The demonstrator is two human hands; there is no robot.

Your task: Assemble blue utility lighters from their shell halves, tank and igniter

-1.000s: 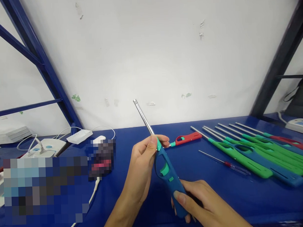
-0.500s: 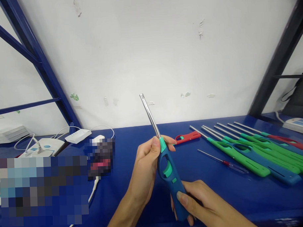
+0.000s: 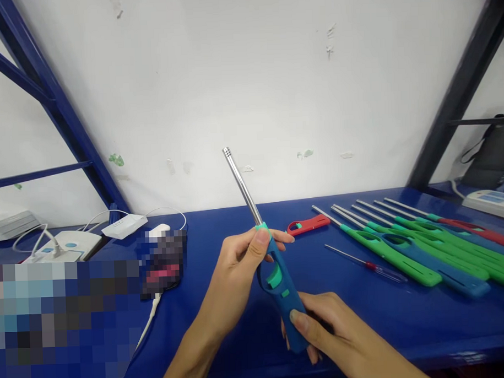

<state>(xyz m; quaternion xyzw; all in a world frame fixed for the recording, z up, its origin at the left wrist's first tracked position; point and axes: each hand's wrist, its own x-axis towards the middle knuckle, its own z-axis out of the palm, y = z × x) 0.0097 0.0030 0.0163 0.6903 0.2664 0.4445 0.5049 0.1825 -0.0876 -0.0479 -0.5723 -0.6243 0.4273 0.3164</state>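
Observation:
Both hands hold a blue long-necked lighter (image 3: 280,290) with a teal trigger and a metal tube that points up and to the left. My left hand (image 3: 244,266) pinches the teal collar where the tube joins the body. My right hand (image 3: 325,330) is wrapped round the lower end of the blue handle, thumb on its front. The lighter is held above the blue table (image 3: 220,234), tilted.
Several green, blue and red lighters (image 3: 406,239) lie in a row at the right. A lone red lighter (image 3: 309,224) and a small screwdriver (image 3: 368,265) lie nearer the middle. White chargers with cables (image 3: 123,226) and a blurred patch sit at the left. A white wall stands behind.
The lighter and both hands have shifted slightly; the tube tip swung right, then back left and a little higher. Both grips are unchanged.

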